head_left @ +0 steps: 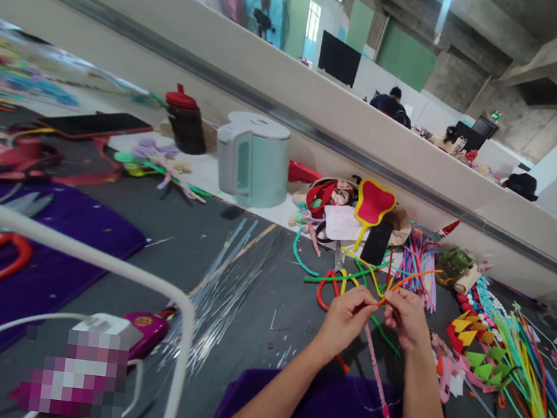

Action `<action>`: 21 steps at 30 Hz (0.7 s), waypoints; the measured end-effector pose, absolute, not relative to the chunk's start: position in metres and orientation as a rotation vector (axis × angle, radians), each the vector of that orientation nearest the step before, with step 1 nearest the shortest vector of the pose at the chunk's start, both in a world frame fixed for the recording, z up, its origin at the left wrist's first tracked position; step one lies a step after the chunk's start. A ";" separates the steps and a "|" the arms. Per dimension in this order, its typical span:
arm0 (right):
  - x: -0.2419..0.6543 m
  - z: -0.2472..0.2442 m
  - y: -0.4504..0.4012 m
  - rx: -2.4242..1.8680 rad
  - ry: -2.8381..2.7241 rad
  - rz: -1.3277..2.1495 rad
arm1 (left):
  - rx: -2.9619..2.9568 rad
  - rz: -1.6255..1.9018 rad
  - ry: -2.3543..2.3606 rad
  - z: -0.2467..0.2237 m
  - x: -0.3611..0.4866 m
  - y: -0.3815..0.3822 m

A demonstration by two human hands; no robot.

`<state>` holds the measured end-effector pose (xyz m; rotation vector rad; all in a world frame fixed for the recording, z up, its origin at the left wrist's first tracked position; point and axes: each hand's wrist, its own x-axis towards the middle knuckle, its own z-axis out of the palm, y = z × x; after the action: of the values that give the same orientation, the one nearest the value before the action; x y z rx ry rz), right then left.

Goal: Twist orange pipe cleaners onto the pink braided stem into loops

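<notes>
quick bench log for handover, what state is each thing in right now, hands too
Thin orange fuzzy stem: slightly bent, held
Left hand: fingers pinching stem
Right hand: fingers pinching stem
Pale-green and white round kettle: upright, lid shut
Dark bottle with red cap: upright, capped
Flat black phone, left: screen dark
Black rectangular monitor: screen dark
White ceiling tube light: lit

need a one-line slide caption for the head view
Left hand and right hand pinch an orange craft stem above a cluttered dark table, pale green kettle standing beyond.
</notes>
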<state>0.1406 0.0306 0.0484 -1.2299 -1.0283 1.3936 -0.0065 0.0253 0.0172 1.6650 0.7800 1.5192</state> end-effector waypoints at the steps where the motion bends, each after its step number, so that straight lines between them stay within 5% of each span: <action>1: 0.141 0.045 0.031 -1.202 -0.992 1.434 | 1.644 1.550 0.782 0.017 -0.005 0.025; 21: 0.158 0.007 0.011 -1.209 -0.944 1.294 | 1.726 1.600 1.057 0.012 -0.004 0.024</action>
<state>0.1576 0.0109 0.0074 -1.2092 -0.9440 1.2940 -0.0038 0.0236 0.0116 1.7258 1.0572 1.6001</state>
